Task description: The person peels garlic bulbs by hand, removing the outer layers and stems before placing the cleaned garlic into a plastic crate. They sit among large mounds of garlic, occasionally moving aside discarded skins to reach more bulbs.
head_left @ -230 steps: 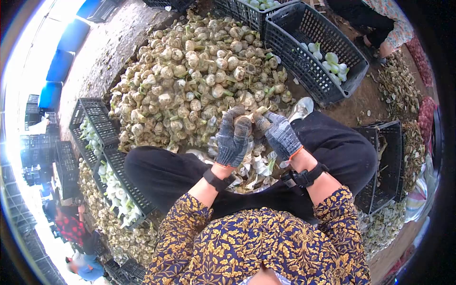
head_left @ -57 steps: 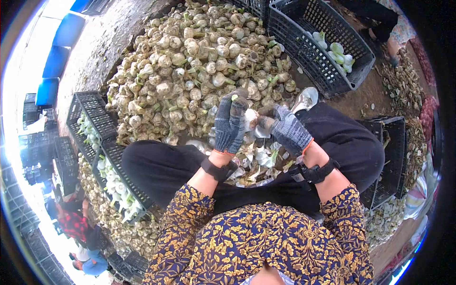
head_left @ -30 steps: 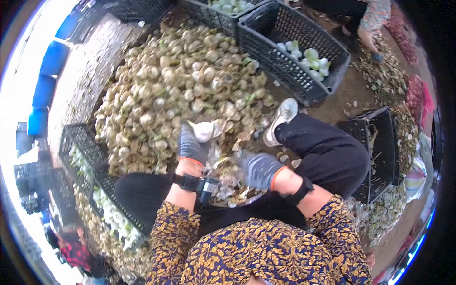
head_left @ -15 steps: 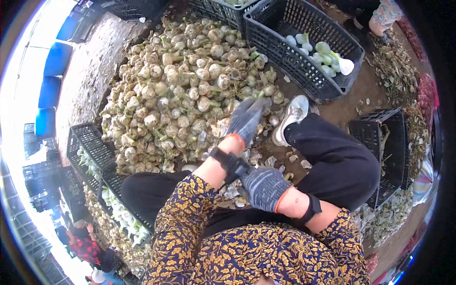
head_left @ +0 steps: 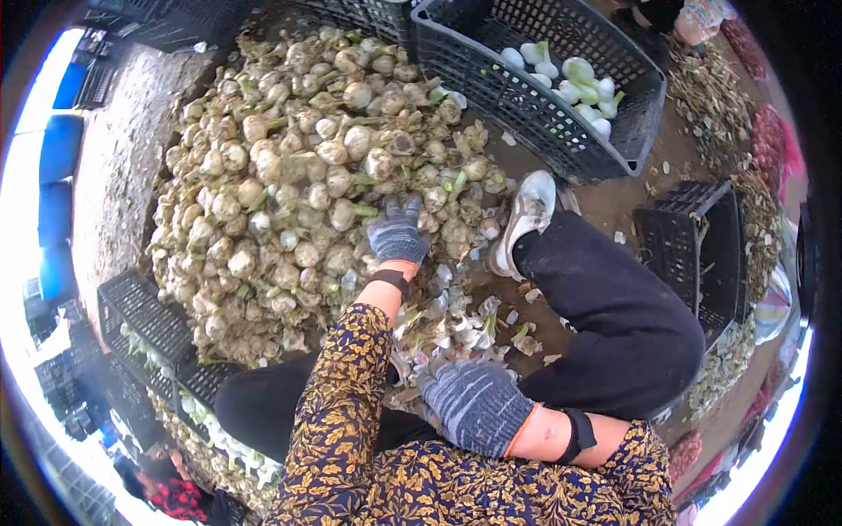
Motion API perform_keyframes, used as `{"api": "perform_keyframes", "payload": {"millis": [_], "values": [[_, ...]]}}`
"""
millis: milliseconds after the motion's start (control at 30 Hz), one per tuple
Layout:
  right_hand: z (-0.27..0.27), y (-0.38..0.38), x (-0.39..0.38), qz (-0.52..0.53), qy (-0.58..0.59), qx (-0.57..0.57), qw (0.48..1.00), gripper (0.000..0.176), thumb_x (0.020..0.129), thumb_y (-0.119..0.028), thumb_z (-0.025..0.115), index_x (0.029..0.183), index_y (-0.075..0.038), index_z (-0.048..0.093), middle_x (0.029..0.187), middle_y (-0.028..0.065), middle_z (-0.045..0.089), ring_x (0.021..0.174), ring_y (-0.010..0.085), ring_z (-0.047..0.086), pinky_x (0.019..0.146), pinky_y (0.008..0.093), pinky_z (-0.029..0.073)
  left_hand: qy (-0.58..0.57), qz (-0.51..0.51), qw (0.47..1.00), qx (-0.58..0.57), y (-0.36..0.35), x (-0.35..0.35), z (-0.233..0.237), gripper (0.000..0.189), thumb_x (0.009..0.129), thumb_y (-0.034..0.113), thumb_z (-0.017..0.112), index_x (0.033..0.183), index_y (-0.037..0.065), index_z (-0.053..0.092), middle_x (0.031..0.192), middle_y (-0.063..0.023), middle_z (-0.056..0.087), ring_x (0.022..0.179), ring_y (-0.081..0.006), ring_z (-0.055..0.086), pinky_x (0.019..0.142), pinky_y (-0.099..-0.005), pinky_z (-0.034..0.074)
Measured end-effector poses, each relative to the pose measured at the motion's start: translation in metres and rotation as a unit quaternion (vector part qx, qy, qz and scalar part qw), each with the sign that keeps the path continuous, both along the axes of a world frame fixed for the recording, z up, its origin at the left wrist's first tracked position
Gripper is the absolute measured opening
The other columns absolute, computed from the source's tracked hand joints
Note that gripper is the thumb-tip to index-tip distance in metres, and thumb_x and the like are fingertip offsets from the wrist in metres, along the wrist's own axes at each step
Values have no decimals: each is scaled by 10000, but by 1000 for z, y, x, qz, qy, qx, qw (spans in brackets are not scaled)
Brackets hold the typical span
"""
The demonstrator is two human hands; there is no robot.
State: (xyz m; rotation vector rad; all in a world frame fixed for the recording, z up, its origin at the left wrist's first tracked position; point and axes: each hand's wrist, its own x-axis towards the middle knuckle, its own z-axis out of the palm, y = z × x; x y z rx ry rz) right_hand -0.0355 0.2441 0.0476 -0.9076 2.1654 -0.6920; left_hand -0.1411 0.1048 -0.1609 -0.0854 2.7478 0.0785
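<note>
My left hand (head_left: 396, 230), in a grey knit glove, is stretched forward with its fingers spread on the near edge of a big pile of unpeeled garlic bulbs (head_left: 289, 175). It touches the bulbs but has none gripped. My right hand (head_left: 474, 405), also gloved, rests low by my lap with its back to the camera; its fingers are hidden. A heap of white peeled skins (head_left: 456, 320) lies between my legs.
A black crate (head_left: 526, 96) with several peeled white bulbs (head_left: 570, 74) stands beyond my white shoe (head_left: 524, 219). Another black crate (head_left: 693, 245) stands at my right and more crates (head_left: 140, 307) at my left. Another person's sleeve (head_left: 693, 13) shows at the top right.
My left hand held a peeled white bulb a second ago, swung out toward the far crate, and now lies empty on the pile. My right hand dropped to my lap.
</note>
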Motion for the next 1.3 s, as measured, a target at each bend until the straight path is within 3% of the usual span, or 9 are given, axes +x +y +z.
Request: {"api": "perform_keyframes", "payload": {"millis": [233,300,400,500,533,567,900,967,1300], "values": [[-11,2,-12,21,-28,58,998,251,743,-249,507,874,-49,585,714,136,553,644,287,553,584,378,446,63,184,956,222,-22,-6,26,638,651,273,679,1217,123,427,1151,-211,483,1006,-327,509,863,-347,396],[-26,6,-10,-58,47,-16,997,260,772,-252,517,890,-30,585,767,157,577,691,315,566,621,368,461,114,238,866,425,-35,-2,30,515,765,180,617,1215,49,404,1055,-125,540,949,-222,527,820,-304,423],[-37,2,-16,-229,109,-148,956,200,769,-205,502,828,-40,599,684,157,578,662,331,565,602,392,454,38,396,626,670,-31,20,86,468,807,202,573,1206,63,372,1018,-84,531,906,-163,516,771,-262,422],[-49,4,-28,-323,14,-237,916,223,782,-188,516,915,-25,588,752,174,589,703,348,567,631,404,452,80,405,653,635,-23,46,100,461,828,261,551,1187,43,360,1021,-80,526,923,-162,506,786,-269,411],[-44,3,-32,-318,17,-241,917,223,782,-188,516,915,-25,588,752,174,589,703,348,567,631,404,452,100,364,782,497,-18,56,117,462,862,317,488,1199,33,347,1069,-102,511,963,-187,500,829,-294,395],[-39,3,-35,-350,-17,-247,903,250,795,-214,521,937,-17,581,756,180,592,692,339,570,627,391,454,125,314,693,637,-4,66,132,490,888,369,418,1233,34,322,1169,-131,460,1044,-213,465,884,-321,364],[-21,17,-36,-415,-20,-216,883,460,808,-399,533,861,57,553,659,162,574,611,246,553,580,340,438,297,168,728,594,30,110,170,370,887,244,466,1164,12,385,1131,-115,448,1023,-183,445,903,-298,347],[-11,19,-35,-444,-246,-238,828,445,799,-383,546,886,54,558,724,200,587,676,281,570,621,344,444,316,152,723,595,31,113,170,365,882,237,478,1156,13,390,1116,-107,455,1017,-179,446,893,-296,353],[-28,30,-37,-346,-21,-291,892,354,801,-300,547,927,30,573,803,192,606,728,265,586,659,331,452,322,157,751,555,38,115,180,345,905,269,410,1142,19,392,1113,-105,433,1042,-186,411,920,-300,319]]}}
